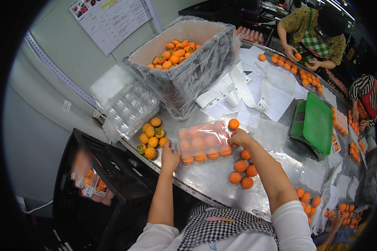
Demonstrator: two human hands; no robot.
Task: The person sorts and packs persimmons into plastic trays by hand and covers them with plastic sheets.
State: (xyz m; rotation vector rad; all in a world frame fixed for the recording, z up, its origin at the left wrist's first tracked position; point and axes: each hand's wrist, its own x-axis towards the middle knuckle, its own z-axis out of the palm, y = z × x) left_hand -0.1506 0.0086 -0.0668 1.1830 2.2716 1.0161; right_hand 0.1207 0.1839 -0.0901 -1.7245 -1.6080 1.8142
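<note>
In front of me on the metal table lies a clear plastic clamshell box (197, 143) with rows of orange persimmons under a pale translucent sheet; its lid is down. My right hand (240, 138) has its fingers bent around the box's right edge. At the left edge is my left hand (170, 158), thumb apart from the fingers and nothing visible in its grasp. A group of loose persimmons (150, 133) sits just beyond its fingertips. One single persimmon (233, 124) rests above my right hand. Below my right forearm, several more persimmons (240, 166) sit in a clear tray, partly hidden.
A plastic-lined crate (188, 81) of persimmons stands at the back. Stacked clear trays (128, 106) are to its left. A black crate (113, 191) holds packed fruit at lower left. A green bin (317, 122) and label strips (232, 91) lie rightward. Co-workers (314, 40) handle fruit across the table.
</note>
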